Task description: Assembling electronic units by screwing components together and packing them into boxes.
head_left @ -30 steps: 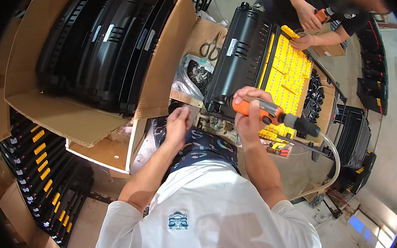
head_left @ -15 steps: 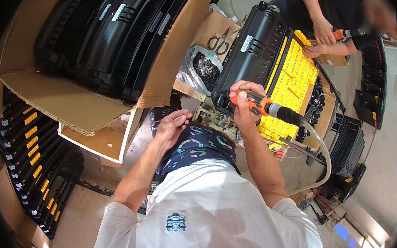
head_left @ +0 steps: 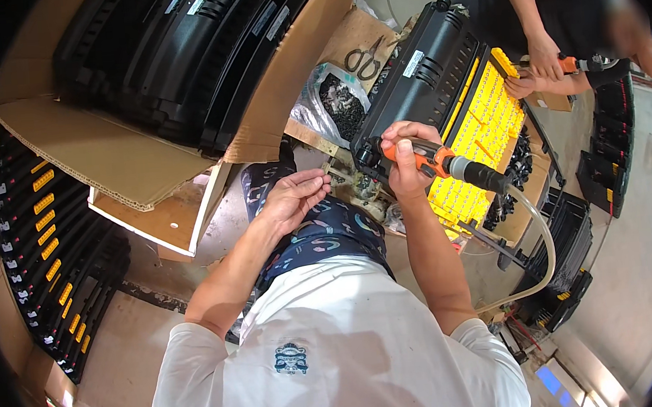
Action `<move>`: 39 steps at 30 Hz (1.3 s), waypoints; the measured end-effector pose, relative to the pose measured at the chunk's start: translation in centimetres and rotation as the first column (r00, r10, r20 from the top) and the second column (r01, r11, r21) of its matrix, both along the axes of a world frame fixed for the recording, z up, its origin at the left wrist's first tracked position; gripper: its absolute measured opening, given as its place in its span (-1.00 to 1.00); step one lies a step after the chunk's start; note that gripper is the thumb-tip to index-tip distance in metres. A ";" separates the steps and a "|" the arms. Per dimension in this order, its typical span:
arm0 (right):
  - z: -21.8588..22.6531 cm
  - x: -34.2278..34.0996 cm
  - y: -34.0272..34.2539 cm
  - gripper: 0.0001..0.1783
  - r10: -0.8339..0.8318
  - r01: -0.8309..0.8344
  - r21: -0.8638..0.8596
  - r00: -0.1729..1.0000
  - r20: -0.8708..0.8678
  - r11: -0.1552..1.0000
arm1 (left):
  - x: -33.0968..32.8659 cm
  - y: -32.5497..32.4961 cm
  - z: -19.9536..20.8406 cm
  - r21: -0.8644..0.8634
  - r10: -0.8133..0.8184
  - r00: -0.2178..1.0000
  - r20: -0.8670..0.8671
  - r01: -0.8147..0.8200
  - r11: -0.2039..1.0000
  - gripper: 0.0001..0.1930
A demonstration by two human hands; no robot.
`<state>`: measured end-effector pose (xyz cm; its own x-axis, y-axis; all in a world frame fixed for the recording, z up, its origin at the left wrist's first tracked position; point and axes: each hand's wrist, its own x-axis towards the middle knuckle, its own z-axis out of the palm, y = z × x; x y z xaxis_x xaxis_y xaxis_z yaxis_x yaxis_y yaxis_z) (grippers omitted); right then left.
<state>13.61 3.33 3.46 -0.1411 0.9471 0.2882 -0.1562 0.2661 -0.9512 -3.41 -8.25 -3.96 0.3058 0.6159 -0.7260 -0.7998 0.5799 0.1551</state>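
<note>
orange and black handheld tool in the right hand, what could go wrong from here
The curved, clear hose on the orange and black handheld tool in the right hand crosses the view of the stacked black panels and might snag on their edges.

The open, clear plastic bag of small black parts could spill if knocked.

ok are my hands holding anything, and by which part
Your right hand grips the orange tool around its body; whether the left hand pinches anything cannot be told.
</note>
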 end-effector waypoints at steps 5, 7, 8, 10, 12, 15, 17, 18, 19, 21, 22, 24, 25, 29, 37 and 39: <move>-0.1 0.0 0.2 -0.81 0.021 -0.021 0.006 0.999 0.033 1.000 | 0.3 0.1 -0.3 -0.014 -0.009 1.000 0.022 0.009 1.000 -0.77; -0.1 0.0 0.2 -0.81 0.021 -0.022 0.004 0.999 0.033 1.000 | 0.5 -0.2 -1.2 0.027 -0.036 0.997 0.071 0.034 0.999 -0.76; -0.2 0.1 0.2 -0.81 0.022 -0.022 0.005 0.999 0.031 1.000 | 0.6 -0.2 -1.4 0.048 -0.050 0.994 0.096 0.045 0.998 -0.75; -0.2 0.1 0.2 -0.80 0.023 -0.023 0.005 0.999 0.031 1.000 | 0.9 -0.3 -1.6 0.052 -0.049 0.994 0.095 0.044 0.998 -0.76; -0.3 0.0 0.2 -0.80 0.033 -0.033 0.008 0.999 0.037 0.999 | 1.5 -0.3 -1.7 0.064 -0.047 0.995 0.088 0.041 0.997 -0.76; -0.5 -0.1 0.3 -0.80 0.018 -0.018 0.010 1.000 0.021 1.000 | 1.9 0.6 0.6 0.007 -0.075 0.997 0.004 0.075 0.997 -0.76; -0.7 -0.2 0.3 -0.79 -0.021 0.021 0.010 1.000 -0.021 1.000 | 2.1 0.8 1.2 -0.024 -0.090 0.995 -0.037 0.090 0.996 -0.76; -0.7 -0.3 0.4 -0.79 -0.022 0.022 0.009 1.000 -0.021 1.000 | 2.3 0.9 1.3 -0.016 -0.088 0.996 -0.025 0.087 0.996 -0.77; -0.6 -0.4 0.4 -0.79 -0.026 0.026 0.007 0.999 -0.033 1.000 | 2.4 0.9 1.4 -0.008 -0.086 0.996 -0.013 0.086 0.996 -0.78; -0.3 -0.4 0.4 -0.79 -0.037 0.038 0.006 0.998 -0.057 0.999 | 2.7 0.9 1.3 0.000 -0.089 0.996 0.001 0.089 0.996 -0.79; -0.3 -0.3 0.2 -0.79 -0.043 0.043 0.005 0.998 -0.056 0.999 | 2.8 0.9 1.1 0.005 -0.086 0.996 0.020 0.086 0.996 -0.80; 0.2 -0.3 -0.1 -0.75 -0.063 0.062 -0.015 0.997 -0.034 0.998 | 3.1 1.2 1.1 0.018 -0.071 0.996 0.059 0.070 0.997 -0.81; 0.5 -0.2 -0.3 -0.74 -0.075 0.075 -0.026 0.997 -0.022 0.997 | 3.4 1.4 1.2 0.018 -0.074 0.996 0.059 0.073 0.997 -0.81; 3.7 1.7 -2.9 -0.71 -0.097 0.109 0.093 0.987 -0.124 0.990 | 5.8 2.1 1.7 -0.016 -0.047 0.983 0.176 0.050 0.999 -0.81; 7.3 6.6 -8.4 -0.54 -0.295 0.295 0.017 0.955 -0.038 0.955 | 11.0 3.4 3.3 -0.010 -0.143 0.952 0.271 0.151 0.989 -0.80; 7.3 7.8 -9.3 -0.55 -0.340 0.341 0.026 0.940 -0.037 0.940 | 12.3 3.2 3.2 -0.001 -0.177 0.945 0.274 0.184 0.983 -0.80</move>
<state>21.36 -5.96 10.71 0.1982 0.9273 0.3176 -0.0807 0.3384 -0.9375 8.89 -5.07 -0.75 0.5982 0.5142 -0.6146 -0.6910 0.7194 -0.0707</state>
